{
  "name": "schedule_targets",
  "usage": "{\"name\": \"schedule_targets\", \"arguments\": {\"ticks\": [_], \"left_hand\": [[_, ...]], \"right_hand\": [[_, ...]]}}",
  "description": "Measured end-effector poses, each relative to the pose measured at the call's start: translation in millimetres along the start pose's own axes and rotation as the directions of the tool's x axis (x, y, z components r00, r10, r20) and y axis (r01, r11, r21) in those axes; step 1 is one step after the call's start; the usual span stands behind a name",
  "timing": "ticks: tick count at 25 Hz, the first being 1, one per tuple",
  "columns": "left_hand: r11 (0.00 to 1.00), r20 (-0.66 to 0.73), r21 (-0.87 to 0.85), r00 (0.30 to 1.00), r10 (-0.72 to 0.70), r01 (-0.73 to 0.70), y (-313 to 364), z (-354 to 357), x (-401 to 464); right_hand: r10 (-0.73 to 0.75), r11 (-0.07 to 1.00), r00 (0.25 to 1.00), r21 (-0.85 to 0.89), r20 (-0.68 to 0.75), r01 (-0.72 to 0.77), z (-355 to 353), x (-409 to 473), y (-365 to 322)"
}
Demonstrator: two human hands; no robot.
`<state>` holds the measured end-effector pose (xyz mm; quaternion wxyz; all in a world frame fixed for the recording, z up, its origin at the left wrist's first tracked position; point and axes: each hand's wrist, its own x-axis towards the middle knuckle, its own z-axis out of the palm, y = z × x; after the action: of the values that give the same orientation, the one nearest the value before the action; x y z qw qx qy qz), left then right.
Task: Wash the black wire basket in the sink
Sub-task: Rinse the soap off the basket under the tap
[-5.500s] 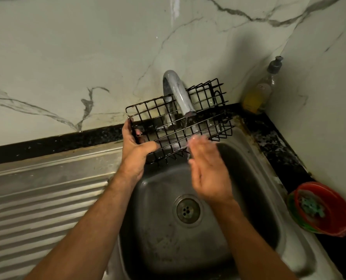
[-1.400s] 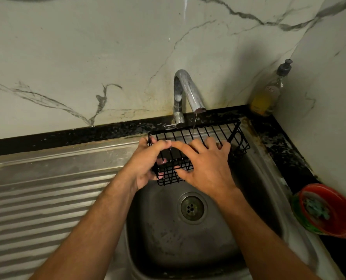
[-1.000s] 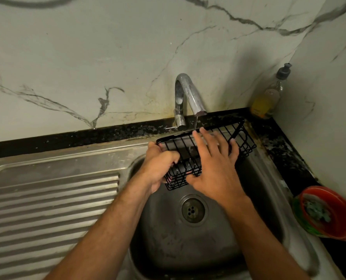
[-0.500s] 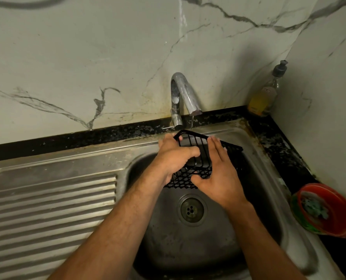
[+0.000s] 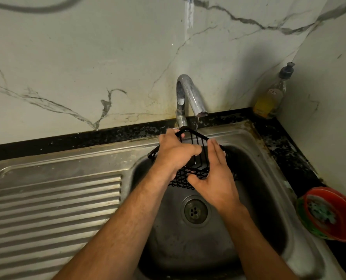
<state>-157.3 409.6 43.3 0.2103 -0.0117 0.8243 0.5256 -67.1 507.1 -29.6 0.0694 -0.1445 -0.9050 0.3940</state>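
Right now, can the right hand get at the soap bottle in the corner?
Probably yes. The right hand rests on the black wire basket, and nothing stands between it and the soap bottle; it would first have to leave the basket to the left hand.

- A clear plastic pump bottle of yellow liquid [image 5: 270, 98] with a dark grey pump head stands upright in the back right corner.
- A round red plastic bowl [image 5: 333, 214] sits at the right edge, nested in a green one, with something green and crumpled inside.
- A black speckled stone counter strip [image 5: 67, 138] runs along the white grey-veined marble wall [image 5: 87, 57].
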Motion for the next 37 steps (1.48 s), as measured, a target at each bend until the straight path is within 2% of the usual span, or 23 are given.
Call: {"name": "schedule_targets", "arguments": {"ticks": [2,4,7,9,11,12,13,15,16,17,19,20,21,24,25,26,27,29,30,31,34,37], "left_hand": [[0.996,-0.02,-0.075,0.998,-0.052,0.051,-5,-8,-1],[0.988,-0.056,-0.145,0.996,-0.063,0.055,-10,-16,-3],[0.953,-0.08,-0.301,0.995,-0.06,0.033,-24,-27,0],[0.908,-0.073,-0.418,0.995,-0.073,0.036,-34,-33,-1],[0.887,-0.091,-0.461,0.994,-0.062,0.013,-42,-36,-4],[0.884,-0.107,-0.467,0.993,-0.056,0.0,-45,-37,-6],[0.879,-0.114,-0.477,0.992,-0.05,-0.01,-46,-37,-7],[0.855,-0.096,-0.519,0.994,-0.051,-0.006,-48,-38,-7],[0.842,-0.078,-0.54,0.996,-0.045,-0.004,-50,-39,-7],[0.841,-0.071,-0.541,0.997,-0.044,-0.002,-53,-41,-6],[0.842,-0.082,-0.54,0.995,-0.052,-0.001,-55,-45,-9],[0.839,-0.091,-0.544,0.994,-0.055,-0.004,-55,-46,-11],[0.837,-0.1,-0.547,0.994,-0.052,-0.011,-55,-45,-12],[0.823,-0.081,-0.568,0.994,-0.071,0.012,-55,-43,-12],[0.803,-0.059,-0.596,0.995,-0.079,0.028,-57,-43,-13],[0.79,-0.043,-0.612,0.996,-0.083,0.039,-59,-43,-14],[0.793,-0.043,-0.608,0.995,-0.095,0.049,-62,-43,-16],[0.814,-0.067,-0.579,0.992,-0.111,0.052,-69,-44,-18],[0.812,-0.067,-0.582,0.992,-0.105,0.047,-72,-44,-18],[0.8,-0.065,-0.598,0.993,-0.102,0.043,-75,-44,-18],[0.751,-0.056,-0.655,0.986,-0.16,0.085,-81,-49,-13],[0.749,0.074,-0.638,0.982,-0.174,0.18,-76,-55,-19]], "right_hand": [[-0.125,0.986,0.99,-0.104,0.071,0.132,-7,1,-3],[-0.285,0.93,0.945,-0.19,0.161,0.313,-14,5,-15],[-0.413,0.873,0.878,-0.17,0.241,0.457,-14,15,-33],[-0.392,0.879,0.899,-0.209,0.193,0.428,-19,27,-20],[-0.173,0.948,0.978,-0.25,0.114,0.197,-29,38,0],[-0.099,0.955,0.988,-0.268,0.118,0.128,-30,40,1],[-0.127,0.938,0.98,-0.302,0.154,0.169,-26,39,-5],[-0.357,0.83,0.907,-0.369,0.224,0.418,-9,29,-24],[-0.425,0.795,0.875,-0.366,0.233,0.483,-8,28,-26],[-0.42,0.803,0.879,-0.359,0.224,0.475,-13,32,-20],[-0.214,0.897,0.967,-0.363,0.138,0.251,-33,46,4],[-0.104,0.916,0.988,-0.377,0.114,0.14,-41,49,10],[-0.075,0.913,0.988,-0.389,0.135,0.123,-41,48,7],[-0.317,0.823,0.906,-0.394,0.281,0.41,-11,30,-33],[-0.369,0.792,0.882,-0.398,0.294,0.463,-8,26,-37],[-0.358,0.795,0.892,-0.411,0.276,0.446,-14,29,-33],[-0.283,0.833,0.932,-0.423,0.228,0.356,-22,36,-21],[-0.018,0.909,0.993,-0.412,0.121,0.067,-41,48,4],[0.096,0.926,0.991,-0.373,0.088,-0.057,-47,49,8],[0.151,0.944,0.986,-0.304,0.068,-0.124,-49,49,7],[0.208,0.966,0.978,-0.155,-0.014,-0.207,-50,45,-13],[0.304,0.941,0.952,-0.14,-0.045,-0.307,-58,50,-30]]}}
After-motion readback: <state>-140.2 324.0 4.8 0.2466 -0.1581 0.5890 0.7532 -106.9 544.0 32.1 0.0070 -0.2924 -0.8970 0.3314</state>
